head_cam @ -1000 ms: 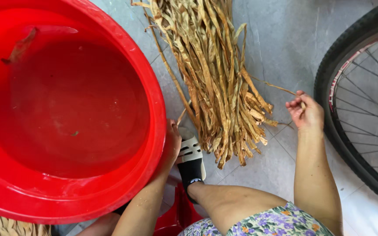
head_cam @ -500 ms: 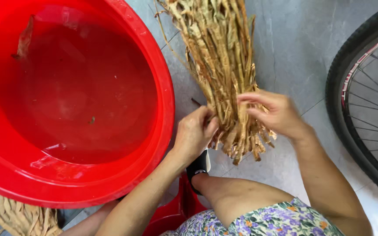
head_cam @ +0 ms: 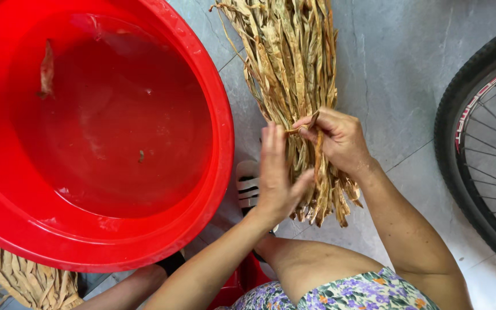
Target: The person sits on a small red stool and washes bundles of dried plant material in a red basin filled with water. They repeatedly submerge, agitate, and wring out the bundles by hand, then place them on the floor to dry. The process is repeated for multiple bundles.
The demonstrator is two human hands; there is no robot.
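Note:
A bundle of dry, tan leaf strips (head_cam: pixel 291 69) lies on the grey tiled floor, running up out of the head view. My right hand (head_cam: pixel 340 138) rests on the bundle's lower part and pinches a thin strip between thumb and fingers. My left hand (head_cam: pixel 276 172) presses flat against the bundle's left side, fingers straight and pointing up. The bundle's cut ends (head_cam: pixel 328 209) stick out below both hands.
A big red plastic basin (head_cam: pixel 202 74) holding water and a floating leaf scrap (head_cam: pixel 47 69) fills the left. A bicycle wheel (head_cam: pixel 460 143) stands at the right edge. More dry strips (head_cam: pixel 24 281) lie under the basin at bottom left. A sandalled foot (head_cam: pixel 247 183) shows beside the bundle.
My right hand came in from near the wheel onto the bundle and took hold of a strip. My left hand left the basin's rim and now lies against the bundle.

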